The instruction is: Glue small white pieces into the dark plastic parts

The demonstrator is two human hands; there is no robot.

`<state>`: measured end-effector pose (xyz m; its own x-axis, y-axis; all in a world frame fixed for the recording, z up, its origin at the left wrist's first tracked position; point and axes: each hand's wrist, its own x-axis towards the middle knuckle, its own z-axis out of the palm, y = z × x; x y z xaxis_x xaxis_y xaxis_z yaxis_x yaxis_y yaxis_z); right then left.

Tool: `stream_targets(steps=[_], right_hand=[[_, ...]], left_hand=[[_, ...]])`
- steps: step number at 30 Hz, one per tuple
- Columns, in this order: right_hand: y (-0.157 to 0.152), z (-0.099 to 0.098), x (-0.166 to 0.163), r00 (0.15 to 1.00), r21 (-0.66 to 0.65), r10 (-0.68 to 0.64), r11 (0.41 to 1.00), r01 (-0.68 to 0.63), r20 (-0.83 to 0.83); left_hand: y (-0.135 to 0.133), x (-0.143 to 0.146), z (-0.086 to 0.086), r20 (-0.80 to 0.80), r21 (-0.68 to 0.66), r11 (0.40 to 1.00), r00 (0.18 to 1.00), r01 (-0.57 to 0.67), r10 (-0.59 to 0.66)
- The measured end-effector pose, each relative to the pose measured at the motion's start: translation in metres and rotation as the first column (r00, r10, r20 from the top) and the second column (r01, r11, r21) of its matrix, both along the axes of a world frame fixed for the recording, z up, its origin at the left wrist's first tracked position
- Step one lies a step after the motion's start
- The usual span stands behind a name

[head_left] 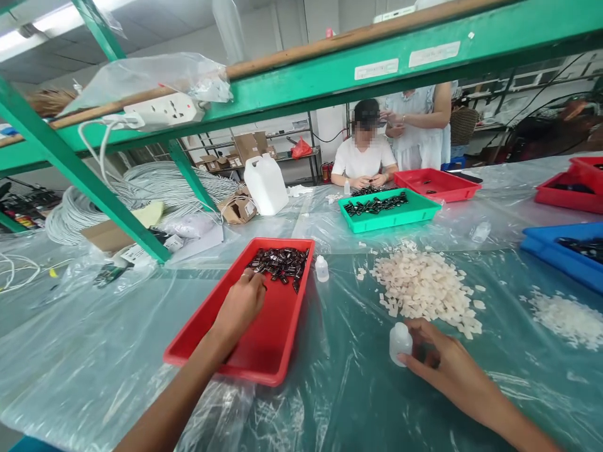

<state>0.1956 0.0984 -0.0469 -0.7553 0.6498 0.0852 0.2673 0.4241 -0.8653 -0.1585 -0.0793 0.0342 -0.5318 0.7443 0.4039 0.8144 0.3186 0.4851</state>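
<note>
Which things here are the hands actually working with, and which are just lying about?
In use: left hand in the red tray at the dark small parts; right hand holding the small white bottle, beside the pile of white pieces.

Lying about: white jug, cable coils, power strip, cardboard box.

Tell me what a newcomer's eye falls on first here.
The red tray mid-table, where the left hand touches a heap of small dark parts at its far end. Right of it lies a pile of pale pieces, the right hand gripping a small white bottle beside it.
</note>
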Motion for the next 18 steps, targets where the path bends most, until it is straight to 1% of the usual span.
stream_targets(steps=[2,3,4,5,6,7,9,10,12,14,16,18], right_hand=[[0.007,0.008,-0.002,0.998,-0.044,0.043,0.998,-0.045,-0.045],[0.012,0.013,-0.004,0.995,-0.065,0.060,0.996,-0.065,-0.082],[0.019,0.018,-0.007,0.989,-0.084,0.073,0.993,-0.084,-0.125],[0.025,0.021,-0.011,0.982,-0.102,0.081,0.990,-0.099,-0.171],[0.032,0.023,-0.015,0.973,-0.123,0.081,0.986,-0.109,-0.218],[0.037,0.024,-0.018,0.963,-0.144,0.076,0.983,-0.116,-0.260],[0.046,0.022,-0.022,0.944,-0.191,0.052,0.974,-0.120,-0.327],[0.048,0.019,-0.022,0.935,-0.214,0.037,0.970,-0.119,-0.352],[0.049,0.014,-0.018,0.921,-0.253,0.005,0.961,-0.113,-0.390],[0.048,0.012,-0.014,0.907,-0.286,-0.020,0.952,-0.111,-0.421],[0.048,0.012,-0.009,0.892,-0.310,-0.040,0.944,-0.114,-0.450],[0.049,0.014,-0.007,0.878,-0.324,-0.051,0.938,-0.120,-0.475]], left_hand=[[-0.011,0.035,0.001,0.091,0.102,0.993,0.994,0.056,-0.065],[-0.014,0.056,-0.002,0.156,0.151,0.985,0.982,0.086,-0.109],[-0.014,0.079,-0.007,0.234,0.197,0.973,0.959,0.117,-0.162],[-0.011,0.102,-0.015,0.332,0.229,0.962,0.917,0.150,-0.222],[-0.006,0.124,-0.025,0.439,0.258,0.949,0.853,0.181,-0.283],[0.002,0.145,-0.035,0.540,0.295,0.934,0.770,0.203,-0.338],[0.022,0.179,-0.056,0.726,0.343,0.922,0.573,0.178,-0.380],[0.033,0.191,-0.065,0.788,0.358,0.920,0.477,0.157,-0.388],[0.054,0.204,-0.077,0.865,0.375,0.921,0.317,0.107,-0.389],[0.072,0.205,-0.080,0.899,0.384,0.922,0.206,0.059,-0.387],[0.087,0.199,-0.077,0.916,0.381,0.925,0.132,0.020,-0.380],[0.098,0.190,-0.072,0.926,0.371,0.929,0.089,-0.020,-0.368]])
